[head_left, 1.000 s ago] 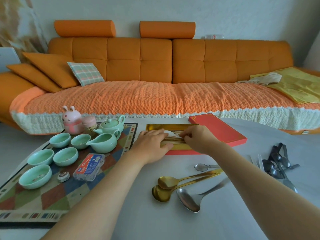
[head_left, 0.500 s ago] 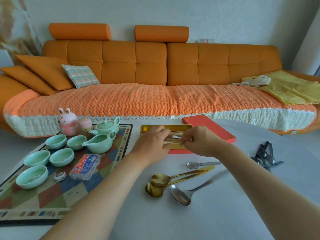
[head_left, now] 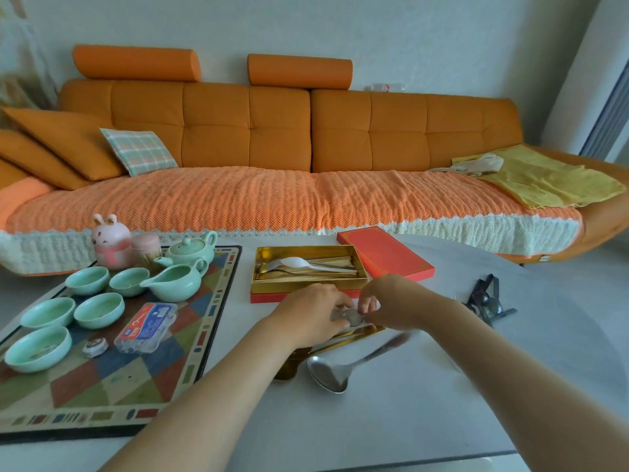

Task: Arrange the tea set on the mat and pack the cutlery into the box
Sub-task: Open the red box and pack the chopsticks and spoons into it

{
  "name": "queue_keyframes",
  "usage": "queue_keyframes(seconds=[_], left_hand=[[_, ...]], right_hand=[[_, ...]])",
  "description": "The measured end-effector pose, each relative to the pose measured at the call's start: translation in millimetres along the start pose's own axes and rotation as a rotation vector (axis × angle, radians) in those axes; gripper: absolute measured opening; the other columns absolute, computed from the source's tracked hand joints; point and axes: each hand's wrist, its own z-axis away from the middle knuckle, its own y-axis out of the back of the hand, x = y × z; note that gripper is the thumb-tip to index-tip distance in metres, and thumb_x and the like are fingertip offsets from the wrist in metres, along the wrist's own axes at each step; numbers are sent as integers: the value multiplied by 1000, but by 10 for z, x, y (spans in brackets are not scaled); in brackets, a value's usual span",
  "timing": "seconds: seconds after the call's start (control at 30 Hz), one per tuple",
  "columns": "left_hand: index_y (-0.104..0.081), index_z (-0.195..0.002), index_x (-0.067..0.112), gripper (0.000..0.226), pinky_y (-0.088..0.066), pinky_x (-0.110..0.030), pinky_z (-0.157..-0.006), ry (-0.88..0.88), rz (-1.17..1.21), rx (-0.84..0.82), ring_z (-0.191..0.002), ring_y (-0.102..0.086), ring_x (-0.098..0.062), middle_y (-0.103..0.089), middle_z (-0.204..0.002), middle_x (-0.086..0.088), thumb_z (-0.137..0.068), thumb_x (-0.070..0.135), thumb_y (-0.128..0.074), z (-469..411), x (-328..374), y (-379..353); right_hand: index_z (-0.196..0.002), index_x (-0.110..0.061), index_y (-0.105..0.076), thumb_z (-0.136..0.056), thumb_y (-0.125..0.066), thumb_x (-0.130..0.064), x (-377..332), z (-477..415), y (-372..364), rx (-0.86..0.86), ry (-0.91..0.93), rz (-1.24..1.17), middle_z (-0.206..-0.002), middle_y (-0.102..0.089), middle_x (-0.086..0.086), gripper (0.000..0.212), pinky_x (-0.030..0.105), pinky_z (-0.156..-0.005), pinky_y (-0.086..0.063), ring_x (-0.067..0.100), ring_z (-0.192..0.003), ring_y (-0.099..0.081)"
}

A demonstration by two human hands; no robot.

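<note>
- Leaving the gold-lined box, both hands have dropped back toward 6 o'clock, to the loose cutlery on the worktop.
- Left hand and right hand: fingers closed together on a small silver spoon.
- Box: open, part-filled; next piece judged under way.
- Tea set: on mat, 9 o'clock.

Nothing here is proving readable. The clear plastic case on the mat is showing a red and blue label with white print, but the characters are blurring out too small to make out. The small round tin beside it is carrying a mark I cannot read. The red lid is showing only a gold border line.
</note>
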Motion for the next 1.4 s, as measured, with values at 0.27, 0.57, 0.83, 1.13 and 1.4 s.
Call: queue_keyframes(seconds=[0.27,0.57,0.83,1.13,1.4], left_hand=[[-74,-105,19,18,-50,-26,-80,59,92,243,-93,-63,-14,-70,-102,2,-95,14,-59,-97,-228,115],[-74,-109,10,23,-45,-24,-82,108,0,591,-98,-64,-21,-71,-104,-5,-93,3,-59,-106,-648,332],[-42,-145,17,48,-33,-37,-107,139,-156,312,-134,-38,-19,-41,-146,4,-100,32,-48,-157,-858,238],[-31,-152,25,61,-19,-43,-118,226,-232,57,-146,-23,-15,-29,-159,7,-100,57,-25,-272,-889,204],[-23,-155,25,64,-18,-42,-118,228,-169,72,-147,-14,-17,-18,-162,5,-100,55,-30,-243,-835,235]], right_hand=[[-95,-30,-74,-89,-65,-28,-81,-209,28,225,88,-170,-84,-64,-19,10,19,-69,-46,1,-77,-59],[-114,-16,-73,-96,-51,-4,-222,-604,9,486,158,-231,-103,-70,10,31,39,-86,-52,29,-109,-61],[-102,-13,-77,-91,-48,0,-74,-1013,-33,550,-62,-145,-102,-65,7,33,42,-81,-54,28,-91,-61],[-111,-21,-71,-95,-42,-6,-87,-1124,0,284,-94,-136,-98,-66,1,37,31,-59,-52,17,-74,-62],[-121,-26,-68,-90,-47,-16,-128,-990,-13,219,48,-156,-117,-65,-6,39,36,-89,-53,17,-101,-61]])
